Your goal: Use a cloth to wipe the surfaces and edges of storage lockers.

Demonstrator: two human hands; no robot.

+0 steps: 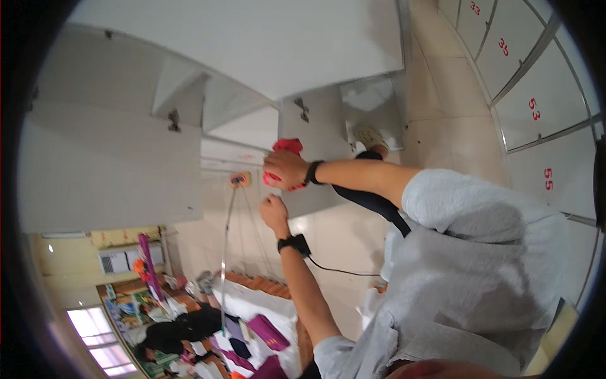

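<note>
My right hand [285, 169], with a black band at the wrist, grips a bunched red cloth [289, 145] at the edge of an open grey locker door [312, 137]. Cloth shows on either side of the fingers. Just below it in the picture, my left hand [274, 212] is curled into a fist near the same door, with nothing visible in it. A black device with a cable [296, 245] is strapped to the left wrist.
More open locker doors [109, 166] spread leftward. Numbered lockers [525, 109] line the right side. A mop [226, 246] stands on the tiled floor [341, 237]. Beyond are a white-covered table [289, 312] bearing purple cloths [268, 332] and a person in black [175, 331]. My shoe [370, 137] is near the lockers.
</note>
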